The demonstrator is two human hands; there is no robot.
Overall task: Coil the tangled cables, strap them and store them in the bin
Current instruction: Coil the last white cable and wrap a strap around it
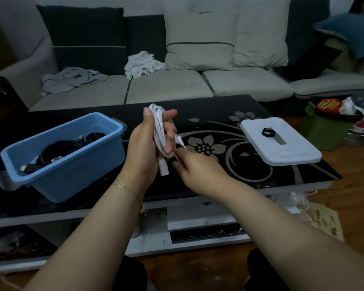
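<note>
left hand (144,148): a coiled white cable (161,133) is gripped upright, fingers curled round it, above the near middle of the bench (229,114).
right hand (194,166): a loose white end at the coil's lower right is pinched.
blue bin (72,164): set at the left, close to the bench's near edge; black cables (59,149) are held inside.
white lid (280,141): laid at the right, its near right corner close to the bench edge; a black strap (268,132) is carried on it.
open room: bare bench top is seen between bin and lid, beneath the hands.
sofa (168,85): placed just beyond the far edge.
</note>
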